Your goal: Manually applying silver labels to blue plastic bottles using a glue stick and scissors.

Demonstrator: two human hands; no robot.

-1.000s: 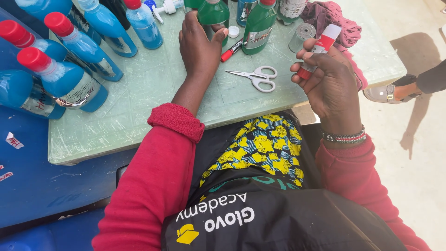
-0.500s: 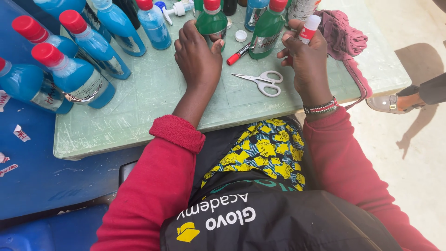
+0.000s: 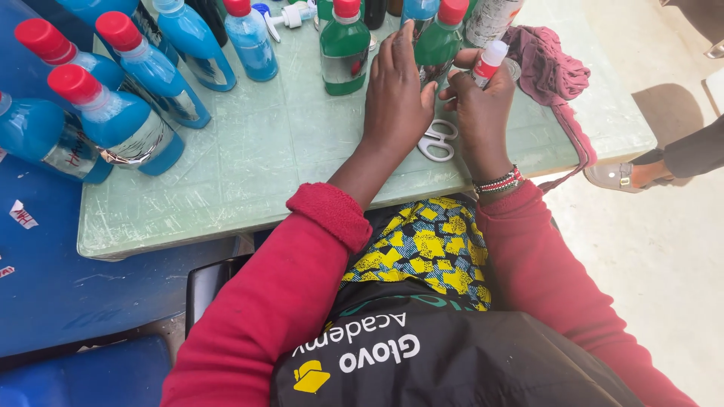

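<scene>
The left hand lay palm-down, fingers spread and empty, against a green bottle on the desk. The right hand gripped a small white-capped stick upright in closed fingers. The scissors were partly hidden beneath both hands. Blue liquid filled the red-capped bottles.

Blue bottles w/ red caps crowd the table's left side, silver labels on them. Green bottle w/ red cap stands center-back, silvery label on front. Small red-and-white paper scrap lies far left.
</scene>
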